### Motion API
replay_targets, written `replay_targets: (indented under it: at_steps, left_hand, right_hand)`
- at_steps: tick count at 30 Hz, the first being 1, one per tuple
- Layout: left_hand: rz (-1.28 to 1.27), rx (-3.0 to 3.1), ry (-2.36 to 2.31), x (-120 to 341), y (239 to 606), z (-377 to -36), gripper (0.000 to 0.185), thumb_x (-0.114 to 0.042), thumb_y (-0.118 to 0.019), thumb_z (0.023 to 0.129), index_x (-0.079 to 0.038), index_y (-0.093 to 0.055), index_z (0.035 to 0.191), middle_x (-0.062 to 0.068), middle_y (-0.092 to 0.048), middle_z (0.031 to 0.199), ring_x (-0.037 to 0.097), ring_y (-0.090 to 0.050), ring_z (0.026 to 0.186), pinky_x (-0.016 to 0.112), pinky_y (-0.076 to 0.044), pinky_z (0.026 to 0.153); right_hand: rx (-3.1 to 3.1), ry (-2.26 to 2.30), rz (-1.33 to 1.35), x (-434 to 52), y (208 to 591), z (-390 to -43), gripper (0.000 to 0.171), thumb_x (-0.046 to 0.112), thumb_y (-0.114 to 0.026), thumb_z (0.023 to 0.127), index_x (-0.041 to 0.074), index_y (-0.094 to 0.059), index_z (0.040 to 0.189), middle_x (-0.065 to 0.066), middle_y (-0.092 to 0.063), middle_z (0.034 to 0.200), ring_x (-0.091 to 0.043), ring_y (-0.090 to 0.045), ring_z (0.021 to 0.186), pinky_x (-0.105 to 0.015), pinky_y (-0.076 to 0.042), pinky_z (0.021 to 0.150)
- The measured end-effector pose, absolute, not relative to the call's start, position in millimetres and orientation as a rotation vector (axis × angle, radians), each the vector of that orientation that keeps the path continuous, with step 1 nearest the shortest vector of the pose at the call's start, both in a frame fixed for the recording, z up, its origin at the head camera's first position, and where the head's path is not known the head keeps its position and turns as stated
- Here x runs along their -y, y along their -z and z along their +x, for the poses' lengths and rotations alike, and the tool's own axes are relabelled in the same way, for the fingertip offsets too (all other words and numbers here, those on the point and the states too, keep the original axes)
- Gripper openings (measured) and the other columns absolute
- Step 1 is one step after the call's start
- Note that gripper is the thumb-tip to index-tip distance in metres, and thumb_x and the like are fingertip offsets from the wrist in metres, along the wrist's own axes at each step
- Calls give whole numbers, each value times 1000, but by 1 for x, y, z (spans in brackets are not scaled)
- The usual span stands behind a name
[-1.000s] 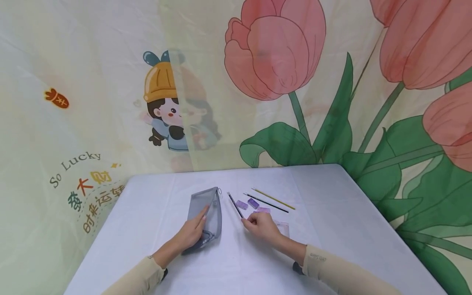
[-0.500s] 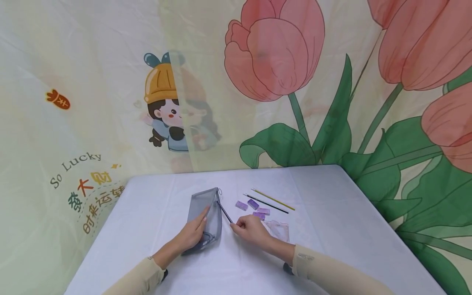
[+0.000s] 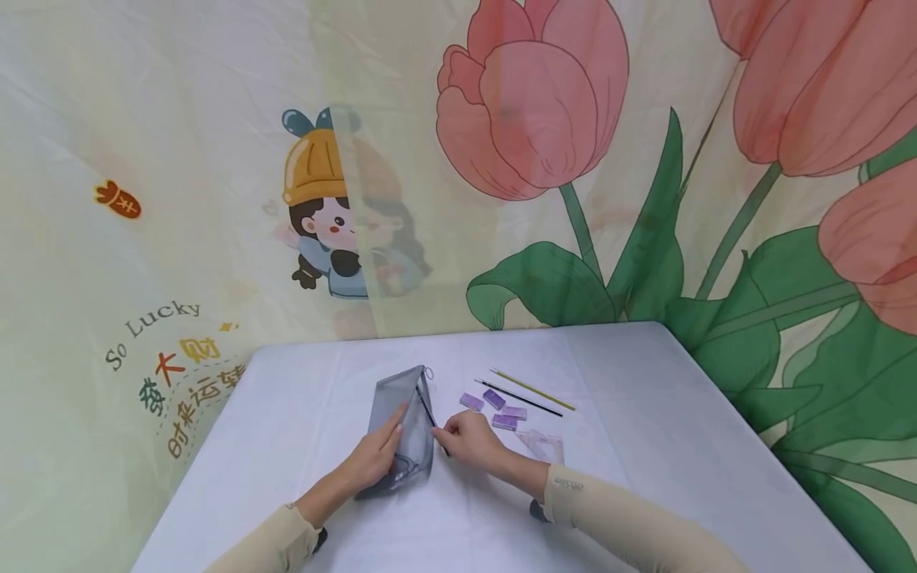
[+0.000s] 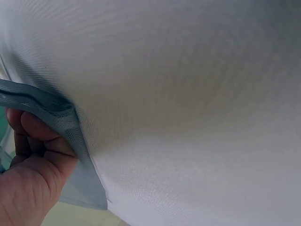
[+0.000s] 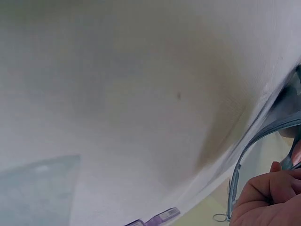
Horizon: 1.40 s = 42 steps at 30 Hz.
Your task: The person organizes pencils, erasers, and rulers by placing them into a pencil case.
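White cloth-covered table (image 3: 308, 414). Grey mesh zip pouch (image 3: 392, 394) on it. Left hand (image 3: 376, 456): fingers gripping pouch edge. Right hand (image 3: 464, 438): just right of pouch, pinching. Clear flat piece (image 3: 550, 447) beyond right forearm. Yellow pencil (image 3: 537, 390), black pencil (image 3: 523, 398) side by side. Slim dark pencil (image 3: 427, 409): in right-hand pinch, far end at pouch, inside or not unclear. Four small purple blocks (image 3: 493, 399).

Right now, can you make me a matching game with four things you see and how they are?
1. gray pouch
2. yellow pencil
3. purple blocks
4. right hand

A. four small pieces lying close together
B. held by the left hand
C. pinching a dark pencil
D. long and thin, lying alongside a black pencil

Pairs: 1-B, 2-D, 3-A, 4-C
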<state>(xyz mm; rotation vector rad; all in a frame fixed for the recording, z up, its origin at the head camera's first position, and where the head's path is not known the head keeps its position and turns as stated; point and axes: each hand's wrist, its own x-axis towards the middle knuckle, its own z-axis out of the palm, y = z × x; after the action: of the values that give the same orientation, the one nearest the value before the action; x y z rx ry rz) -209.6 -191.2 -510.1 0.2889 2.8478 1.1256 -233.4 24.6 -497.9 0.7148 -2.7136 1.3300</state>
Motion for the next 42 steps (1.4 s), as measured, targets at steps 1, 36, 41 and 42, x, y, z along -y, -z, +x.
replay_targets:
  at_steps: [1,36,41,42]
  left_hand:
    - [285,-2852,-1128,191,510,-209,50,-33,-30,109,-19,-27,158,19,-65,118,25,-67,83,49,-47,95]
    - [198,-2741,-1235,192,507,-209,49,-35,-28,110,-27,-24,158,5,-58,60,16,-54,53,30,-42,59]
    - [203,-2732,-1242,193,507,-209,51,-38,-29,109,-26,-24,158,4,-58,62,16,-54,54,30,-42,60]
    - [203,-2728,-1247,193,507,-208,51,-39,-29,109,-25,-24,158,4,-58,63,16,-54,55,30,-43,60]
  right_hand:
    - [2718,-1327,721,-23,498,-234,37,22,-69,93,7,-68,59,6,-53,47,1,-42,42,-17,-35,42]
    - [2864,-1342,711,17,502,-247,40,28,-68,94,8,-72,60,11,-48,46,-2,-43,46,-18,-33,46]
    - [2862,-1374,740,20,501,-248,33,25,-70,92,6,-76,66,2,-64,51,-1,-49,46,-17,-36,46]
    - [2864,-1385,743,19,501,-248,31,25,-71,92,6,-77,68,1,-66,54,0,-50,46,-17,-37,47]
